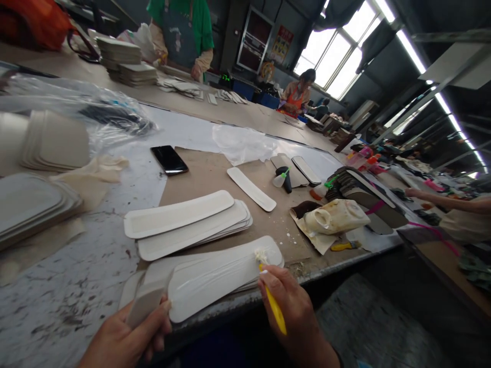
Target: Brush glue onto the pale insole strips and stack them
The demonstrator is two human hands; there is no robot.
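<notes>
My right hand [291, 306] is closed around the yellow handle of a glue brush [275, 309]. Its bristles, coated in creamy white paste, press on the right end of a long white panel [218, 278] with rounded ends. Wet, shiny streaks run along that panel, which lies on a stack of similar ones at the table's front edge. At the panel's left end, my left hand [134, 329] pinches an upright pale panel [148, 299] between thumb and fingers. Just behind lies a fanned pile of white panels [184, 217], with a single white panel [251, 189] farther back.
A stained plastic glue container [337, 217] lies at the right beside a second yellow brush [345, 246]. Squeeze bottles stand behind it. A phone [169, 159], stacked boards [34, 204] and plastic wrap [107, 115] are to the left. Other people work across the tables, one in a green top [201, 25].
</notes>
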